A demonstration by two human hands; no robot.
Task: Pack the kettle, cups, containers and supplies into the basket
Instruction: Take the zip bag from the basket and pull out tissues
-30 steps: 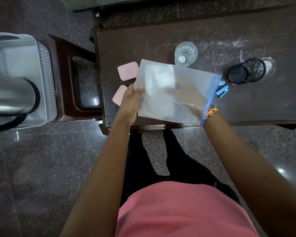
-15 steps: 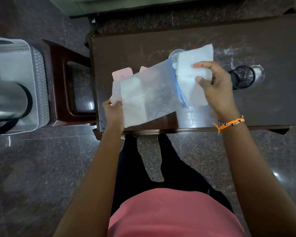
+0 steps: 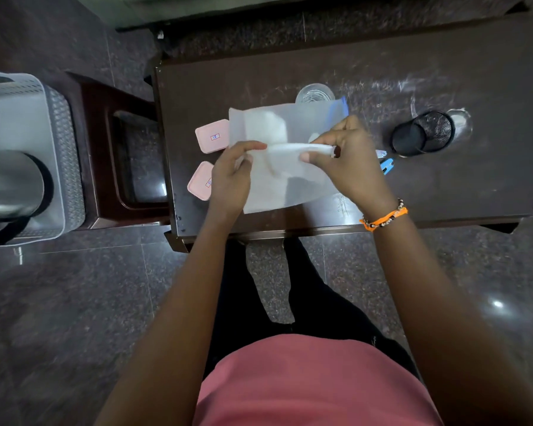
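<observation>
On the table (image 3: 443, 72) my hands, left (image 3: 228, 176) and right (image 3: 345, 158), pinch the pouch (image 3: 277, 179); kettle (image 3: 10, 182) is in the basket (image 3: 59, 124), boxes (image 3: 211, 139), glass (image 3: 314, 93) and cup (image 3: 422, 133) remain.

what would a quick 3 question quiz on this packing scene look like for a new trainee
1. True or false: both the left hand and the right hand grip the clear plastic pouch.
2. How many pink containers lie on the table?
A) one B) two C) four
3. Fill in: the steel kettle sits in the grey ____.

Key
1. True: each hand pinches the pouch above the table.
2. B: the second container lies nearer the table's front edge.
3. Basket.
</observation>
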